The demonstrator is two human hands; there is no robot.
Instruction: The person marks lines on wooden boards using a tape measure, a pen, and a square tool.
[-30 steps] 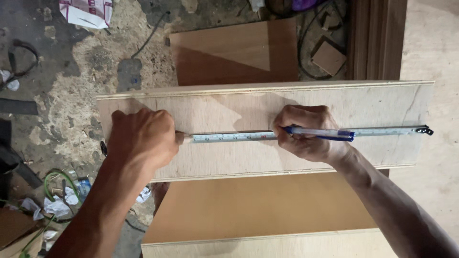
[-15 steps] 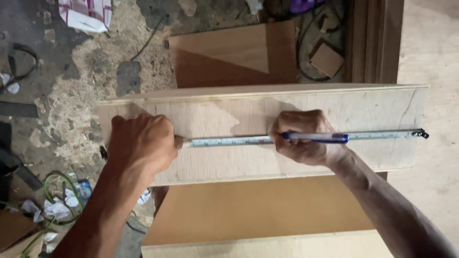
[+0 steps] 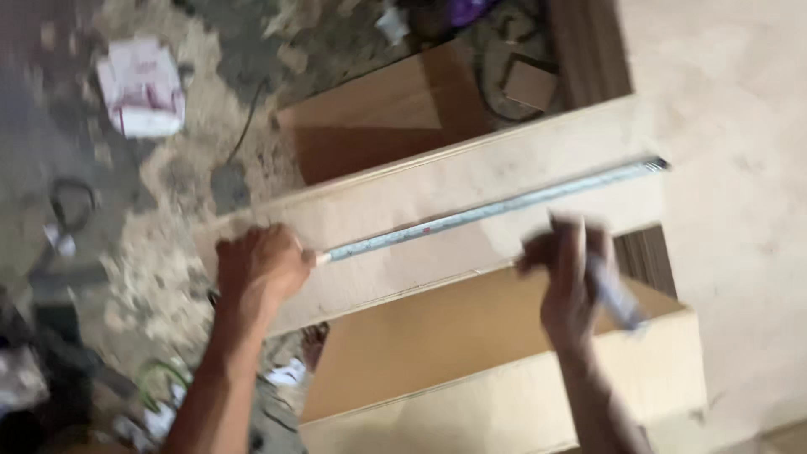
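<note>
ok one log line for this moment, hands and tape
left hand: pinning tape measure on plywood board | right hand: lifted off board, grip on blue pen | frame: blurred

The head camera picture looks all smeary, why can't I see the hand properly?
In the head view, motion blur smears the right hand and its blue pen; the left hand, tape measure and board are soft but readable; no glare, light is dim and even.
</note>
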